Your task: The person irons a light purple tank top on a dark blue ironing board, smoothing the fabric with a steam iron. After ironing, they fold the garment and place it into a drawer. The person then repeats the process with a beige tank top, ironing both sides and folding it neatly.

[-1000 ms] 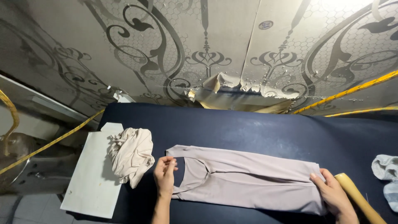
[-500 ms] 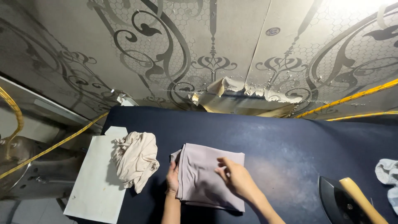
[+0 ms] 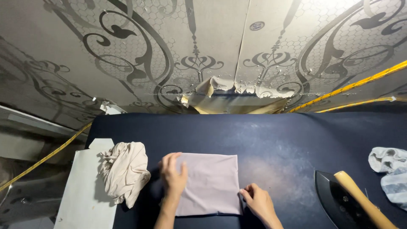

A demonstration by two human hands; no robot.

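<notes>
long garment [image 3: 210,184] now folded square, right hand [image 3: 259,203] moved to its corner

Folded garment [image 3: 211,183]: smooth, matt knit cloth in pale mauve-grey, lying flat under the left hand [image 3: 173,176] and touched at its near right corner by the right hand [image 3: 257,202]. Table [image 3: 271,140]: dark navy covering, matt, with faint pale scuffs. Crumpled cloth [image 3: 125,169], left: beige, soft, deeply creased fabric. Board [image 3: 85,199] beneath it: flat, pale, matt, paper-like. Iron [image 3: 339,203], near right: dark metal body with a dull sheen; handle [image 3: 360,199] of light, smooth wood. Rag [image 3: 390,167], far right: white and pale blue woven cloth. Wall panel [image 3: 203,46]: grey, patterned, slightly glossy, torn at its lower edge.
</notes>
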